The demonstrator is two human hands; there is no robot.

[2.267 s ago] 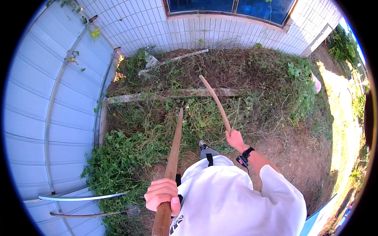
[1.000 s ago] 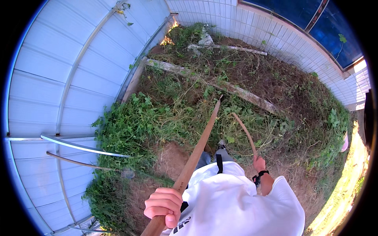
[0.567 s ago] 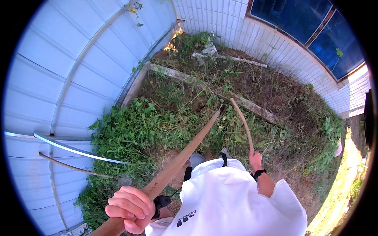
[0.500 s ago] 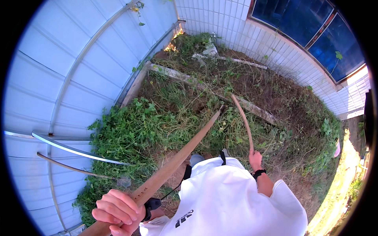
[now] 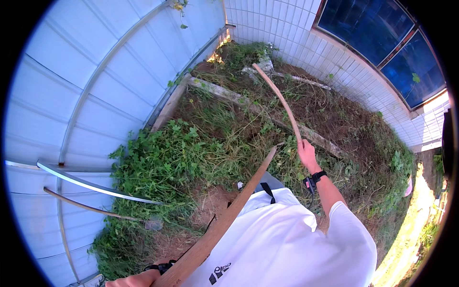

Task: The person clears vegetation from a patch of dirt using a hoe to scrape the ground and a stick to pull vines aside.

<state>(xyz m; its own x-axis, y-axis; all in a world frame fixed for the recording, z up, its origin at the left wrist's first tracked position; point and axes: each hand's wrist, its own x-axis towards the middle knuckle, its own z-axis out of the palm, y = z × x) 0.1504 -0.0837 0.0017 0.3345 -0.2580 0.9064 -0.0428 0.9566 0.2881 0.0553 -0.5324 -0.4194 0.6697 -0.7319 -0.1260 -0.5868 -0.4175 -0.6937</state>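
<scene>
At the lower left edge my left hand (image 5: 134, 280), partly cut off by the picture, is closed around a long wooden handle (image 5: 224, 215). The handle slants up and away across my white shirt. Its narrow far end reaches the weeds, and any tool head there cannot be made out. My right hand (image 5: 306, 152), with a black band at the wrist, grips the near end of a slim wooden stick (image 5: 282, 98). That stick points away and to the left, its far tip above the overgrown ground near a concrete beam (image 5: 229, 94).
Green weeds (image 5: 162, 158) and dry stalks cover the soil. A white metal panel wall (image 5: 95, 95) rises on the left, with a metal bar (image 5: 95, 184) and a thin pole (image 5: 86, 205) beside it. A tiled wall (image 5: 287, 28) with a blue window (image 5: 368, 28) stands at the back right.
My right hand has moved forward, swinging the stick farther away and to the left. My left hand has dropped toward the lower edge, and its handle now crosses more of my shirt.
</scene>
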